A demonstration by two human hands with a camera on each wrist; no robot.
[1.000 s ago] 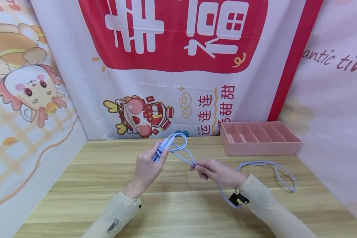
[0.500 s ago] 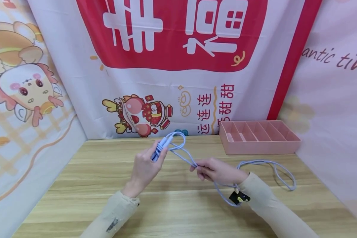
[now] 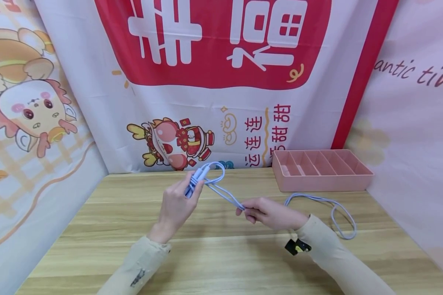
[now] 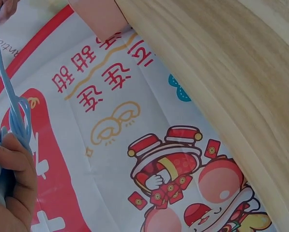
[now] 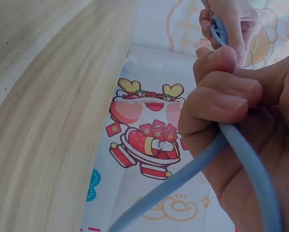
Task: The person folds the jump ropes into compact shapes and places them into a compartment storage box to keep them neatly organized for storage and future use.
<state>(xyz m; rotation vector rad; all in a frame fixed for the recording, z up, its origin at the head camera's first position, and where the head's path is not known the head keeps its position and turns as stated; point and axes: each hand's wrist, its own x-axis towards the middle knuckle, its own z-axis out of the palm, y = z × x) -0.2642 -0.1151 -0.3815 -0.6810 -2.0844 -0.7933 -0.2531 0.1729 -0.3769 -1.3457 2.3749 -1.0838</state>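
Observation:
A light blue jump rope (image 3: 221, 192) runs between the two hands above the table. My left hand (image 3: 177, 205) grips its two handles (image 3: 198, 175), with turns of cord wound around them and a loop standing out beyond. In the left wrist view, curled fingers (image 4: 16, 164) hold the bundle at the lower left. My right hand (image 3: 269, 213) pinches the doubled cord to the right of the bundle. From that hand the rest of the cord (image 3: 339, 209) trails in a loop toward the right. Two strands (image 5: 253, 169) leave the curled fingers in the right wrist view.
A pink box (image 3: 323, 182) with several compartments stands at the table's back right, against the printed backdrop (image 3: 221, 123). Printed cloth also hangs along the left and right sides. The wooden table (image 3: 221, 262) lies under both hands.
The left hand has shifted slightly left and down with the bundle. The trailing loop has drawn left toward the right hand, and the cord under the right wrist no longer shows.

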